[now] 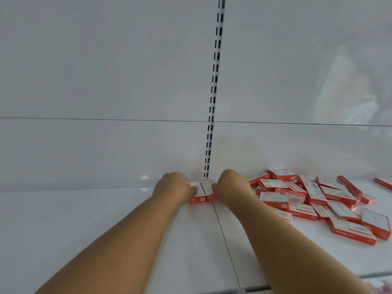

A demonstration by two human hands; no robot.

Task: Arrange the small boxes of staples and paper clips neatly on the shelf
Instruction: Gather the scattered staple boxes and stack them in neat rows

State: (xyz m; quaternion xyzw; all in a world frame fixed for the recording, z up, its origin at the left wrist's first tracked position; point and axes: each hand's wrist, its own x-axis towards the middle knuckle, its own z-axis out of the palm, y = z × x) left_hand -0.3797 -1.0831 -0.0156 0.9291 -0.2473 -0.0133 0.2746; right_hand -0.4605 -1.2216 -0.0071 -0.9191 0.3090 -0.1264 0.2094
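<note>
On the left we have only the bare white shelf, and our left forearm reaches across it toward the back wall. Our left hand sits at the rear of the shelf with its fingers curled, gripping the left side of the left box, a small red-and-white carton lying flat. Touching it on its right is the right box, of the same kind, and the two sit side by side as a pair against the back wall, right at the foot of the slotted upright that runs up the wall. A seam in the shelf runs forward from just under this pair. Our right hand mirrors the left, fingers curled and closed against the right side of the right box, so the pair is held between both hands; how far the fingertips wrap over the tops we cannot tell, since the knuckles hide them. Just beside our right hand, further right, lies the loose pile of boxes, many more red-and-white cartons heaped at all angles, some flat, some leaning on their neighbours, spreading from the back wall toward the front edge of the shelf. Apart from the pile, at the far right edge, one more stray box lies partly cut off by the frame.
</note>
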